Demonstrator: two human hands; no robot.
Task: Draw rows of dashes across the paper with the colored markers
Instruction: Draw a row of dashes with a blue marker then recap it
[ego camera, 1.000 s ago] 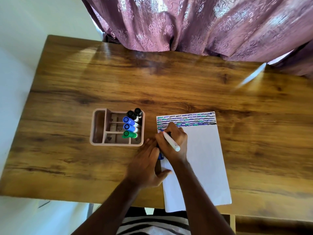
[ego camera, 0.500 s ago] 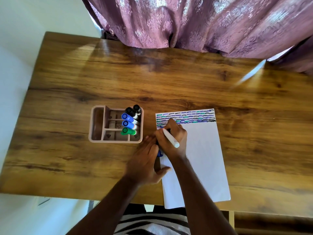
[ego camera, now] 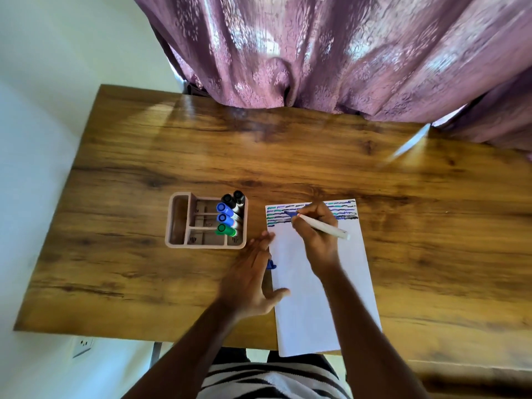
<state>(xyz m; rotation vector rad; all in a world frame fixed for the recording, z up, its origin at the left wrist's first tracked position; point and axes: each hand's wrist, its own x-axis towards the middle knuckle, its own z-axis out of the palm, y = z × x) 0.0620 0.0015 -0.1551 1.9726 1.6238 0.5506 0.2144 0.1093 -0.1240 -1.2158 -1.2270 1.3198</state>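
1. Your right hand [ego camera: 318,234] is closed around a white-barrelled marker [ego camera: 324,226] in a writing grip. The blue tip rests on the paper [ego camera: 313,298] within the band of dashes [ego camera: 342,210] at the top of the sheet; the barrel slants back to the right, which keeps the tip visible to you.
2. Your left hand [ego camera: 253,279] lies flat and open, fingers extended and holding nothing. It rests on the table [ego camera: 144,156] with the thumb over the paper's left edge. Judged purpose: pinning the sheet so that it does not slide under the stroke.
3. A blue cap [ego camera: 271,265] lies just beside that hand at the paper's edge, partly hidden. It is probably the cap of the marker in use.
4. The remaining markers [ego camera: 227,217] (black, blue, green) stand in the right-hand compartments of the organiser [ego camera: 178,223], left of the paper and apart from it.
5. The lower part of the sheet is unmarked; nothing obstructs it except your own right forearm.
6. The curtain [ego camera: 331,50] hangs behind the far table edge, clear of the work.
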